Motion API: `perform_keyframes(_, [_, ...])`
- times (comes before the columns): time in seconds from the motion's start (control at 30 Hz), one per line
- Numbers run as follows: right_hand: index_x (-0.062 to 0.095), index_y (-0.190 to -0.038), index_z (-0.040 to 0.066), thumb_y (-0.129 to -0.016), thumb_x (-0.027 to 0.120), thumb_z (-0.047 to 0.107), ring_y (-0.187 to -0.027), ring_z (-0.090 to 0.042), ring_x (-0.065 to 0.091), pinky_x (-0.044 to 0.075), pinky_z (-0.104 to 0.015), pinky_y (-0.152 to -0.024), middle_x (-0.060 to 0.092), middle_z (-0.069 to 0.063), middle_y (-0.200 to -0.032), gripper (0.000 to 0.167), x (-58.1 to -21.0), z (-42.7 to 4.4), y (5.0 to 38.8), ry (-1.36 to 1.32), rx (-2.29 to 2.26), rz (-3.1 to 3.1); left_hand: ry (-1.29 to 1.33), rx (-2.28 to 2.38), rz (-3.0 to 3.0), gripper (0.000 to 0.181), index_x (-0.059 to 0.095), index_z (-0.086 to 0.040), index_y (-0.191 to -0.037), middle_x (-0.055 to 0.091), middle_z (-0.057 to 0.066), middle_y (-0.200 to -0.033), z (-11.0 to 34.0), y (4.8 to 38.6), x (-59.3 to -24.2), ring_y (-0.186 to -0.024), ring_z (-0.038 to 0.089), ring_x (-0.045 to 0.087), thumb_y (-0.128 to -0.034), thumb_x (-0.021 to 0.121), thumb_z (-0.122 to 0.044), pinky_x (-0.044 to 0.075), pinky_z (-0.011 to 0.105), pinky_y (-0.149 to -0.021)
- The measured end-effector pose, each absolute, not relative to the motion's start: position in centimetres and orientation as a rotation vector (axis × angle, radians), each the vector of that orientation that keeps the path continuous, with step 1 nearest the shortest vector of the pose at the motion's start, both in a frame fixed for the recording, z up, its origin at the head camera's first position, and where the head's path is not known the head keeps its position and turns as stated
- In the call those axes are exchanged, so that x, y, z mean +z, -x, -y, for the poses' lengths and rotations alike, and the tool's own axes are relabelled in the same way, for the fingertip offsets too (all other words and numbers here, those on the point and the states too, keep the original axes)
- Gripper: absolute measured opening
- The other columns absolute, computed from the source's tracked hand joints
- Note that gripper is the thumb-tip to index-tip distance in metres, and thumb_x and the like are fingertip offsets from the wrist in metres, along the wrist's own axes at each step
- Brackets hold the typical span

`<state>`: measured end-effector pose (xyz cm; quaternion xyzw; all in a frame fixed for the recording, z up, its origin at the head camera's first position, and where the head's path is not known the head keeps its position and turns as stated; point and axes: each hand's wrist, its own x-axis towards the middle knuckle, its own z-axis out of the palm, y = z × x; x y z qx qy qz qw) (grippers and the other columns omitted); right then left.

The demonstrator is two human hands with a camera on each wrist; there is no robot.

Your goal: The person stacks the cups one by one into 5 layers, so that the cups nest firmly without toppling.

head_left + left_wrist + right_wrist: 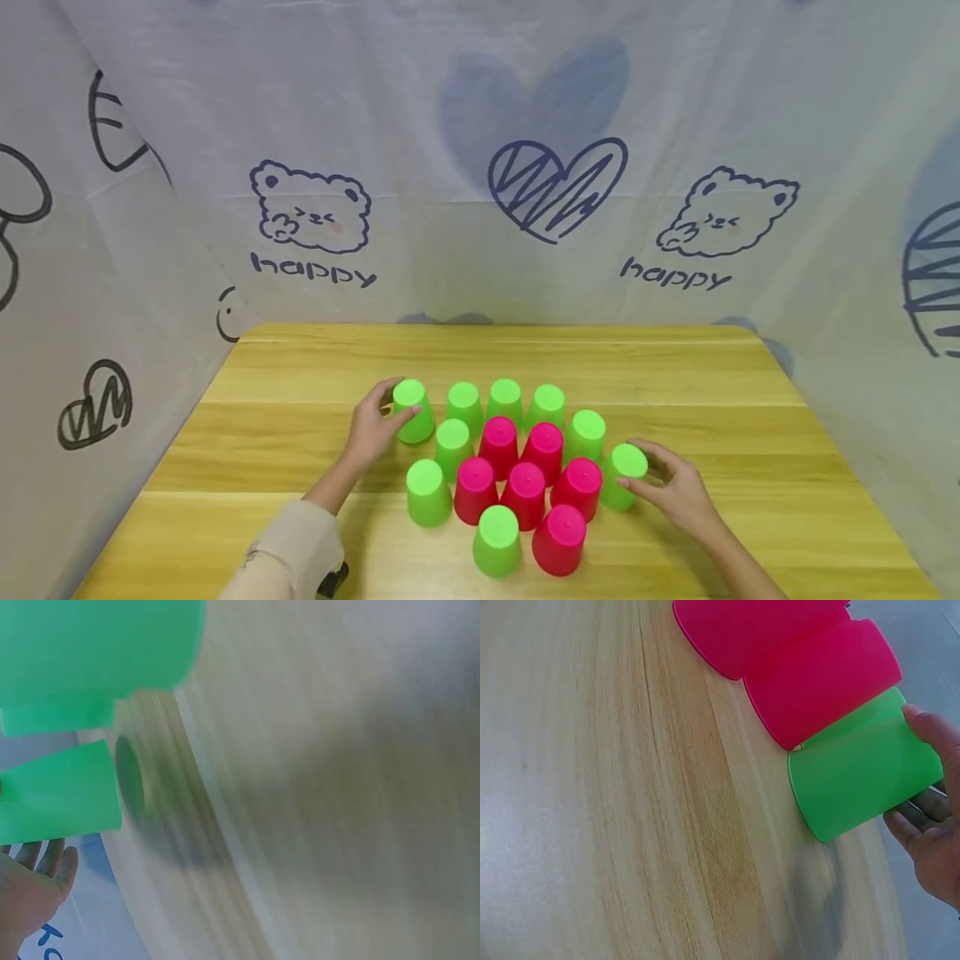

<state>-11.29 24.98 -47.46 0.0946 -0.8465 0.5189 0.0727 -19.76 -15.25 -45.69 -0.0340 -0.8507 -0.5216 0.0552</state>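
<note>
My left hand (372,422) holds a green cup (414,414) at the far left of the group, thumb on the near side and fingers behind. In the left wrist view, that upside-down cup (60,791) seems slightly off the table, with a dark shadow beside its rim. At the right end, my right hand (681,493) grips another inverted green cup (619,483) between thumb and fingers. The right wrist view shows this cup (862,776) with its rim on the table, close to a red cup (825,682).
Between the hands stand several inverted red cups (527,497), with green cups (506,404) behind and to the left. A green cup (497,542) and a red cup (559,542) stand nearest the front. The wooden table (300,367) ends at a printed cloth (420,125).
</note>
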Motion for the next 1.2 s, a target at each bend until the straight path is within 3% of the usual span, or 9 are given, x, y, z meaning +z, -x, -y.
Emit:
perform_keyframes(0.17, [0.056,-0.118,-0.008,-0.073,0.076,0.004,-0.094,0.013,0.054,0.049,-0.011,-0.081,0.065,-0.010,-0.112,0.051,-47.6,-24.8,11.2,-0.281,1.560,2.538,0.150,-1.510,2.637,0.052,0.046,0.005,-0.127,0.055,0.024,-0.125,15.8,20.5,-45.6,-0.117,0.038,0.052,-0.0832,0.068,-0.011,0.044,0.049,-0.098])
perform_keyframes(0.3, [0.056,-0.118,-0.007,-0.073,0.076,0.004,-0.094,0.014,0.054,0.049,-0.011,-0.081,0.062,0.013,-0.109,0.051,-47.6,-24.8,11.1,-0.253,1.557,2.541,0.160,-1.506,2.653,0.051,0.046,0.005,-0.127,0.055,0.024,-0.124,15.5,20.9,-45.2,-0.116,0.038,0.052,-0.0835,0.068,-0.011,0.043,0.048,-0.100])
perform_keyframes(0.37, [0.056,-0.119,-0.007,-0.072,0.076,0.004,-0.095,0.014,0.053,0.049,-0.011,-0.081,0.064,0.006,-0.110,0.051,-47.5,-24.8,11.0,-0.243,1.553,2.545,0.167,-1.511,2.658,0.050,0.046,0.005,-0.127,0.055,0.023,-0.124,15.3,21.1,-45.0,-0.116,0.037,0.052,-0.0837,0.067,-0.010,0.042,0.048,-0.101])
perform_keyframes(0.5, [0.055,-0.120,-0.006,-0.073,0.076,0.005,-0.096,0.015,0.052,0.048,-0.010,-0.082,0.063,-0.020,-0.115,0.053,-47.4,-24.9,11.0,-0.233,1.536,2.559,0.187,-1.507,2.651,0.049,0.046,0.005,-0.126,0.055,0.023,-0.123,14.6,21.8,-44.7,-0.115,0.037,0.052,-0.0835,0.067,-0.010,0.041,0.048,-0.102])
perform_keyframes(0.6, [0.055,-0.120,-0.006,-0.073,0.076,0.004,-0.097,0.016,0.051,0.048,-0.009,-0.082,0.061,-0.025,-0.115,0.053,-47.5,-24.9,10.9,-0.243,1.529,2.554,0.222,-1.497,2.648,0.049,0.046,0.006,-0.125,0.055,0.024,-0.122,14.1,22.1,-44.4,-0.115,0.038,0.052,-0.0835,0.067,-0.008,0.041,0.049,-0.101])
perform_keyframes(0.67, [0.055,-0.119,-0.006,-0.072,0.076,0.003,-0.097,0.016,0.051,0.047,-0.009,-0.082,0.063,-0.019,-0.114,0.053,-47.6,-24.9,10.9,-0.254,1.530,2.544,0.252,-1.480,2.662,0.049,0.045,0.007,-0.125,0.055,0.025,-0.121,13.9,22.3,-44.4,-0.114,0.039,0.052,-0.0834,0.067,-0.007,0.042,0.049,-0.101])
perform_keyframes(0.9, [0.056,-0.117,-0.007,-0.071,0.076,0.002,-0.098,0.015,0.052,0.046,-0.008,-0.082,0.059,0.017,-0.110,0.051,-47.8,-24.9,11.0,-0.278,1.550,2.503,0.270,-1.436,2.716,0.047,0.046,0.008,-0.124,0.055,0.026,-0.121,13.4,23.1,-44.3,-0.116,0.041,0.051,-0.0839,0.066,-0.007,0.042,0.051,-0.099])
perform_keyframes(1.2, [0.057,-0.116,-0.007,-0.071,0.076,0.001,-0.098,0.016,0.051,0.045,-0.005,-0.083,0.056,0.023,-0.109,0.050,-47.8,-24.8,11.0,-0.275,1.555,2.491,0.283,-1.457,2.737,0.049,0.044,0.008,-0.126,0.054,0.026,-0.124,12.4,24.1,-44.1,-0.116,0.040,0.050,-0.0852,0.065,-0.009,0.043,0.050,-0.099])
